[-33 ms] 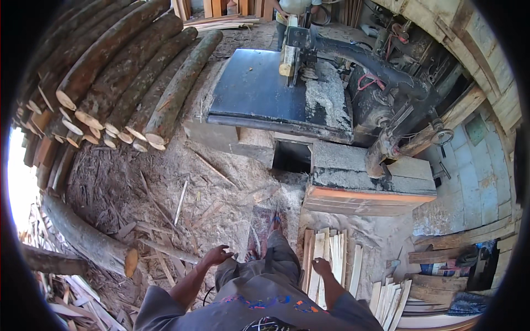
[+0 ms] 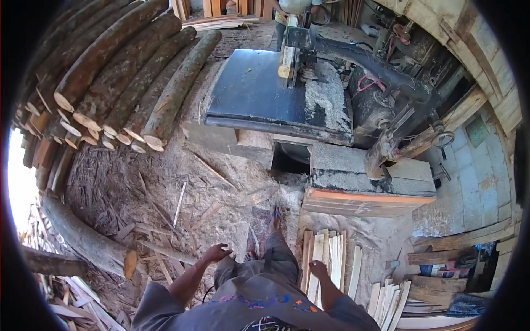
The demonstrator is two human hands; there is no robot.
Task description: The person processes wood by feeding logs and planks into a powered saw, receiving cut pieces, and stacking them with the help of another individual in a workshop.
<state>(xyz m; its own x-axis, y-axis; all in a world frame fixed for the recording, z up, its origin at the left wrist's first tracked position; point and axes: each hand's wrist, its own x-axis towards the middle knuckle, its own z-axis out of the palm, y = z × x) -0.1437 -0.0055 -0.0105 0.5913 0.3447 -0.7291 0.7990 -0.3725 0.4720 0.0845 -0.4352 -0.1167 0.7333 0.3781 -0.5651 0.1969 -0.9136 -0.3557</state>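
My left hand (image 2: 216, 253) hangs beside my left thigh, above the littered floor; its fingers are loosely stretched and hold nothing. On the other side, my right hand (image 2: 318, 269) hangs over a stack of pale sawn boards (image 2: 323, 259), apart from my thigh. Its fingers are slightly bent, and no object shows in them. Ahead stands a sawing machine with a dark flat table (image 2: 259, 88). A squared piece of timber (image 2: 286, 63) lies on that table against the upright guide (image 2: 297, 44).
Bark-covered logs (image 2: 132, 83) are piled at the far left. A single log (image 2: 91, 237) lies nearer, among offcuts. Before the machine is a dark pit opening (image 2: 291, 158) beside a sawdust-covered block (image 2: 370, 182). Another person (image 2: 295, 7) stands behind the machine.
My right foot shows slightly farther forward. Both hands have shifted only a little, and the timber on the table looks the same.
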